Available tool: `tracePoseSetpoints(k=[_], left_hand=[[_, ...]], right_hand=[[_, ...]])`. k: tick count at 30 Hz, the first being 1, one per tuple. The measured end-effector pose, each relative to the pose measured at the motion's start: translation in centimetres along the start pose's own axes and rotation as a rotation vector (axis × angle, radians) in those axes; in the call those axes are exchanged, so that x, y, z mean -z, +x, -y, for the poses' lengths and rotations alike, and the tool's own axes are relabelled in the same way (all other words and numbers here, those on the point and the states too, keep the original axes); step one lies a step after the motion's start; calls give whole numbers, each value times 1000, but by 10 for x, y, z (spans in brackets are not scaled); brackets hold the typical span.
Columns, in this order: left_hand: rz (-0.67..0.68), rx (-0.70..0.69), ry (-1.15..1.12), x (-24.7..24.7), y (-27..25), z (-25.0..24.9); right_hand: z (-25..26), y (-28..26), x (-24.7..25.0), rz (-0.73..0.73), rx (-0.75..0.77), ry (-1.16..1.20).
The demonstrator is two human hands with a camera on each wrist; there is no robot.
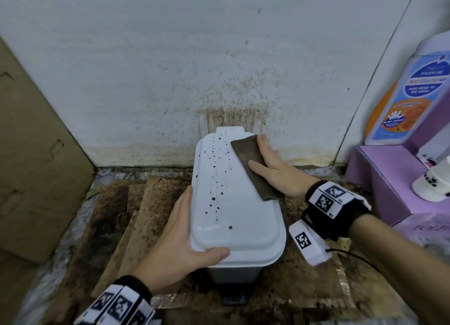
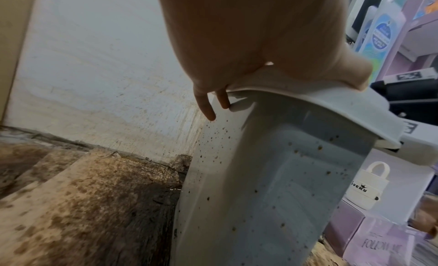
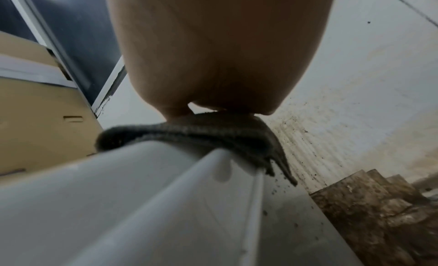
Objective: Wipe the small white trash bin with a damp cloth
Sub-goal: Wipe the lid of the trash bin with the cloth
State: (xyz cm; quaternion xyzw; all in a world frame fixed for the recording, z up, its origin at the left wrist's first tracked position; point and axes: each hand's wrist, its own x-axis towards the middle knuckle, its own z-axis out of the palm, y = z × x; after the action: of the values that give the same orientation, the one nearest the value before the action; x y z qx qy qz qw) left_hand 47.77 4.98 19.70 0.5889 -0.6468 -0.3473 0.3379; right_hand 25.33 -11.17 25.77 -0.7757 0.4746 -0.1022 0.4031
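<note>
The small white trash bin point(image 1: 233, 203) stands against the wall, its shut lid dotted with dark specks. My left hand point(image 1: 182, 234) grips the lid's near left corner, thumb on top and fingers down the side. In the left wrist view its fingers point(image 2: 208, 110) hang past the lid's edge point(image 2: 320, 109), above the speckled bin body point(image 2: 272, 176). A dark grey cloth point(image 1: 248, 164) lies on the far right part of the lid. My right hand point(image 1: 267, 159) presses flat on it with straight fingers. The right wrist view shows the cloth point(image 3: 201, 133) bunched between the palm point(image 3: 213, 54) and the lid's rim point(image 3: 118, 195).
A cardboard box point(image 1: 29, 154) stands close on the left. Purple boxes point(image 1: 379, 178), a large bottle display point(image 1: 409, 93) and a small white bag-shaped item point(image 1: 433, 183) crowd the right. The wall point(image 1: 170, 69) behind is stained. Stained cardboard point(image 1: 136, 215) covers the floor.
</note>
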Motion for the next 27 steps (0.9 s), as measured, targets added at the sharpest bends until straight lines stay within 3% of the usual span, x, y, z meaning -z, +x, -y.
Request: tracePoseSetpoints(k=[9,15,19,27], left_hand=[[-4,-25,33,-2,-3,-5],[3,5,-5,-4,-5,1],[12,-6,7,-4,-4,2],[28,43,6,0,-2,9]], right_hand=[[-6,-40,-32,-32,23,-72],[-1,-89,-79,-250,29,6],[9,-114,-114,-413,62,-61],[11,-101,-104,-375,73,-189]])
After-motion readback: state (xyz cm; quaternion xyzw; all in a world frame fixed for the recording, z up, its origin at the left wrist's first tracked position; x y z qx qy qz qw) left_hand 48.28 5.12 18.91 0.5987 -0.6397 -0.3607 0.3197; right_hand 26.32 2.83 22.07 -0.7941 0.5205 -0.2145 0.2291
